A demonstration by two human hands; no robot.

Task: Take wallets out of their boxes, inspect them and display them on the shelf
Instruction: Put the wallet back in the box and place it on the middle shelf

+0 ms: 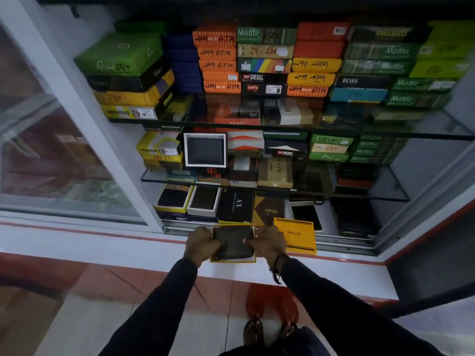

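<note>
Hands meet at the front edge of a white counter [133,249], seen from a head-worn camera looking down past two dark sleeves. The left hand [201,242] grips the left side of a shallow yellow box [232,259], fingers curled over its rim. The right hand [268,241] closes on the box's right side, its fingertips touching the dark wallet [235,244] that lies inside the box — the wallet has not left its tray. A dark cord bracelet [276,269] circles the right wrist.

Just right of the right hand a yellow lid [295,235] printed "BALISI" lies flat, partly over the sliding-door track. Just beyond the hands, on the cabinet floor, stand two open boxes showing dark wallets [189,200], then a black AX box [237,205] and a brown box [268,209]; a phone [307,214] lies beyond the lid.

Further beyond the hands, on the glass shelf [385,195], a white-framed box displaying a wallet [205,150] stands upright among stacked boxes. The top shelf carries dense stacks of orange, green, yellow and black boxes [264,62], many with handwritten prices. To the left of the left hand runs a sliding glass door [56,155].
</note>
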